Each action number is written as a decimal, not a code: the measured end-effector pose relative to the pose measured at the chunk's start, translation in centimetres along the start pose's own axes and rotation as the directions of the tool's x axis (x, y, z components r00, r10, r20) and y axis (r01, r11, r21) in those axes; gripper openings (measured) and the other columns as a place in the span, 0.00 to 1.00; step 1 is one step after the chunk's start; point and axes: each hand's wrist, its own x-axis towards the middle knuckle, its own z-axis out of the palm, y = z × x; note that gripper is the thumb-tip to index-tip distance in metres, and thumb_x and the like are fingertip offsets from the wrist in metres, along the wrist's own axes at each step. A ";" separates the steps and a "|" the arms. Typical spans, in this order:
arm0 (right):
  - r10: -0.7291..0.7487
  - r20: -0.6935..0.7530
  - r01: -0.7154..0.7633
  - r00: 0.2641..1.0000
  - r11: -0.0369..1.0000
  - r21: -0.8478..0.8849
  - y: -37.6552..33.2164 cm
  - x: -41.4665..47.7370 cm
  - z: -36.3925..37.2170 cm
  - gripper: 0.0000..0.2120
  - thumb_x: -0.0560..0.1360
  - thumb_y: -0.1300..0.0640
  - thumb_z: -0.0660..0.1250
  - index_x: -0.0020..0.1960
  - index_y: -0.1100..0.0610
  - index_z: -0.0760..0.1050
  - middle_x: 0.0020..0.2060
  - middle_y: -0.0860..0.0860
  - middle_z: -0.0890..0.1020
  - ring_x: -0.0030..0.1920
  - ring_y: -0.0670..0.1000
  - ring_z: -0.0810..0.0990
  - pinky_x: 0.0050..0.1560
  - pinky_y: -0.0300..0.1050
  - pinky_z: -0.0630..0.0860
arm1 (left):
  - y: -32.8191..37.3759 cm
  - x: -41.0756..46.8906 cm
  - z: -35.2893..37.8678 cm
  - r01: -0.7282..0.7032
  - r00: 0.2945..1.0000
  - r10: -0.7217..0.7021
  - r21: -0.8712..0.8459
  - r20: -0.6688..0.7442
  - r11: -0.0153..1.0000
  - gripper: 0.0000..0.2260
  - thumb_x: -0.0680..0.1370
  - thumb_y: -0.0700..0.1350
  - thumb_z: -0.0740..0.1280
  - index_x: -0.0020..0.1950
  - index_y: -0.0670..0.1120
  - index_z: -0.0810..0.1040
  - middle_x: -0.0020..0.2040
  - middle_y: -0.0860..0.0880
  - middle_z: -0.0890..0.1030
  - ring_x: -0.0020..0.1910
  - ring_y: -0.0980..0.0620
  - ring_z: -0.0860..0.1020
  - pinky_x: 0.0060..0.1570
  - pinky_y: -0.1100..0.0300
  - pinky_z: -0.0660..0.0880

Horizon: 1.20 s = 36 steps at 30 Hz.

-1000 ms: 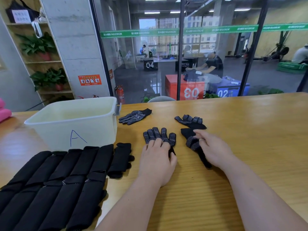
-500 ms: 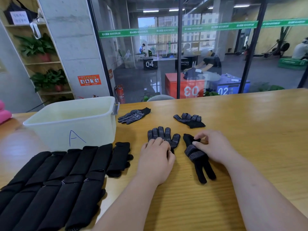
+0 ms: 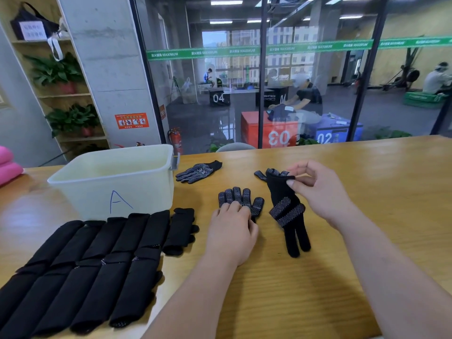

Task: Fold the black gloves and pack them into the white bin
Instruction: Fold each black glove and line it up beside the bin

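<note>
My right hand [image 3: 318,192] pinches the cuff of a black dotted glove [image 3: 286,214] and holds it up, fingers hanging down to the table. My left hand [image 3: 230,231] rests on a second black glove [image 3: 241,198] lying flat, dotted palm up, its fingers pointing away from me. A third glove [image 3: 199,170] lies beyond it near the bin. The fingertips of another glove [image 3: 259,174] peek out behind the lifted one. The white bin [image 3: 115,184], marked "A", stands at the left.
A row of several folded black gloves [image 3: 85,265] lies at the near left in front of the bin. The wooden table [image 3: 367,216] runs to a glass wall at the back. A pink object [image 3: 7,165] sits at the far left edge.
My right hand has raised its glove by the cuff, up and away from me, so it hangs down. My left hand stays on the flat glove.
</note>
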 end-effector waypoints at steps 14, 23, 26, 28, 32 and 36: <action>-0.020 0.181 0.037 0.983 0.995 -0.094 -7.7 0.2 -4.0 0.13 0.81 0.67 0.69 0.55 0.49 0.81 0.54 0.49 0.84 0.51 0.50 0.86 0.54 0.51 0.83 | 0.5 -0.6 -1.0 0.016 1.000 -0.015 0.039 -0.023 0.999 0.13 0.84 0.54 0.56 0.54 0.52 0.79 0.50 0.54 0.76 0.52 0.51 0.73 0.56 0.54 0.74; -0.222 -0.104 0.210 0.969 0.971 -0.115 -8.6 0.6 -3.4 0.13 0.79 0.69 0.70 0.46 0.51 0.80 0.48 0.46 0.86 0.50 0.41 0.85 0.51 0.33 0.77 | 0.5 -0.7 -1.3 0.027 0.999 -0.026 0.033 -0.027 0.999 0.11 0.83 0.53 0.59 0.54 0.51 0.79 0.50 0.54 0.77 0.52 0.50 0.74 0.50 0.55 0.74; -0.137 0.118 0.158 0.984 0.968 -0.194 -4.4 -1.2 -2.2 0.15 0.74 0.75 0.69 0.46 0.55 0.80 0.46 0.52 0.87 0.48 0.48 0.86 0.53 0.40 0.79 | 0.5 -0.6 -1.2 0.035 0.999 -0.034 0.043 -0.021 0.998 0.11 0.83 0.53 0.59 0.54 0.51 0.79 0.51 0.53 0.77 0.53 0.50 0.73 0.50 0.54 0.74; -0.002 0.284 0.102 0.959 0.936 -0.337 -0.3 -3.1 -1.3 0.16 0.70 0.69 0.68 0.47 0.49 0.80 0.44 0.48 0.86 0.48 0.50 0.85 0.55 0.52 0.81 | 0.6 -0.6 -1.2 0.041 0.999 -0.041 0.052 -0.010 0.998 0.12 0.84 0.53 0.57 0.55 0.51 0.79 0.52 0.52 0.76 0.53 0.50 0.73 0.52 0.54 0.74; 0.017 0.264 0.126 0.964 0.849 -0.514 4.9 -6.1 0.0 0.08 0.75 0.55 0.70 0.47 0.41 0.79 0.46 0.39 0.83 0.50 0.40 0.81 0.55 0.49 0.80 | 0.5 -0.4 -1.0 0.035 0.999 -0.034 0.051 -0.011 0.998 0.13 0.84 0.53 0.56 0.59 0.51 0.79 0.55 0.52 0.76 0.57 0.50 0.72 0.59 0.54 0.73; -0.114 0.131 0.170 0.985 0.782 -0.600 5.8 -6.5 0.4 0.04 0.81 0.48 0.66 0.55 0.42 0.78 0.54 0.36 0.76 0.56 0.40 0.76 0.54 0.46 0.78 | 0.1 -0.3 -0.4 -0.012 1.000 0.012 -0.039 -0.002 0.999 0.15 0.84 0.53 0.58 0.65 0.52 0.80 0.64 0.54 0.76 0.65 0.52 0.72 0.62 0.55 0.75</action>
